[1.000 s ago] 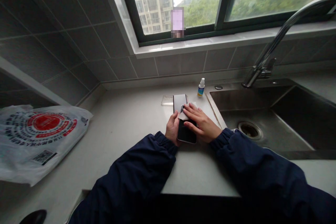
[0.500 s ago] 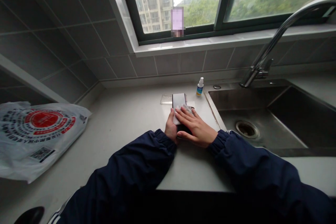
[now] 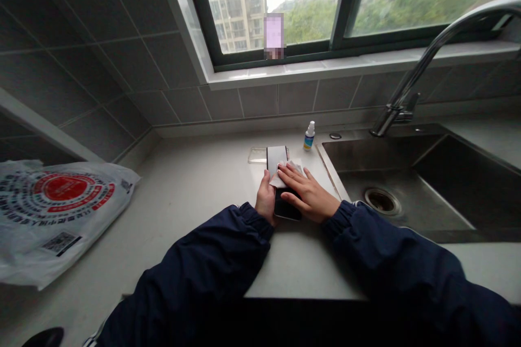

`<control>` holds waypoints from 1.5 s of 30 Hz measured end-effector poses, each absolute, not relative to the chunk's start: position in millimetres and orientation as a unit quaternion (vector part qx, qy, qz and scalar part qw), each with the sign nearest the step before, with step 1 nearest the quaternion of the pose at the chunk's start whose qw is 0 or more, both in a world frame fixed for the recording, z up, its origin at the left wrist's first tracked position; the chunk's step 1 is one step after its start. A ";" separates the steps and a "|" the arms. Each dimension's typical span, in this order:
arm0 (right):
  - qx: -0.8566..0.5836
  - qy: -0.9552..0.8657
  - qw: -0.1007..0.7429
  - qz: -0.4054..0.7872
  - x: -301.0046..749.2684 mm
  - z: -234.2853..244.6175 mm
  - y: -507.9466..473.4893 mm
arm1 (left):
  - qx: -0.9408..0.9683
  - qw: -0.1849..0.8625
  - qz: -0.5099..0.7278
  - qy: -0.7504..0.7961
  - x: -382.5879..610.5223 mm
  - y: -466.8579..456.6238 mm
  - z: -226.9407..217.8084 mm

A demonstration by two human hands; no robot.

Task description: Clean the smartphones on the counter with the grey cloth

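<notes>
My left hand (image 3: 266, 198) grips the left edge of a black smartphone (image 3: 287, 207) lying on the pale counter. My right hand (image 3: 308, 193) lies across the phone's upper part, pressing a white cloth (image 3: 285, 175) onto the screen. The top of the phone is hidden under the cloth and fingers. Behind the phone lies a flat white card or box with dark edges (image 3: 277, 158). A clear phone case (image 3: 257, 155) sits just left of it, and a small spray bottle with a blue label (image 3: 309, 136) stands beyond my right hand.
A stainless steel double sink (image 3: 378, 184) with a drain and a tall curved faucet (image 3: 423, 76) lies to the right. A white plastic bag with a red print (image 3: 61, 211) lies on the counter at left. Tiled wall and a window rise behind.
My right hand and the cloth have slid up the phone from its lower end, baring more of the black screen. My left hand stays on the phone's edge.
</notes>
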State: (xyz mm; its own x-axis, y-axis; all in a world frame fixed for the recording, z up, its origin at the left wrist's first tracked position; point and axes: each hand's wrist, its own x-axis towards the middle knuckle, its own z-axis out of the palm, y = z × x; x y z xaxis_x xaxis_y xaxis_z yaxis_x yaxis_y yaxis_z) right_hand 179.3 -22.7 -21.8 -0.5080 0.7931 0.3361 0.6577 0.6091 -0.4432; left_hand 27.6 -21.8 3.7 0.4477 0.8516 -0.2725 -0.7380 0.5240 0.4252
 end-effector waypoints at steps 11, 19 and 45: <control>-0.417 -0.832 0.334 0.147 177.7 -23.7 -24.2 | 0.134 0.835 0.483 0.228 28.6 -31.3 10.4; -0.429 -0.837 0.302 0.159 177.2 -27.7 -22.8 | 0.126 0.827 0.502 0.219 30.3 -31.4 4.3; -0.424 -0.801 0.390 0.160 175.5 -31.4 -19.3 | 0.134 0.840 0.470 0.237 21.3 -30.0 8.4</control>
State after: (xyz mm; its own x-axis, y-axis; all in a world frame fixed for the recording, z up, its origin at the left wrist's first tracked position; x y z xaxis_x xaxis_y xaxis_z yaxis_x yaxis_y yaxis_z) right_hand 175.5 -19.3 -31.4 -0.3357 0.8048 0.4895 0.5553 0.5888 -0.5873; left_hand 21.3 -30.0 8.4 0.4467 0.8521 -0.2728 -0.7255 0.5234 0.4469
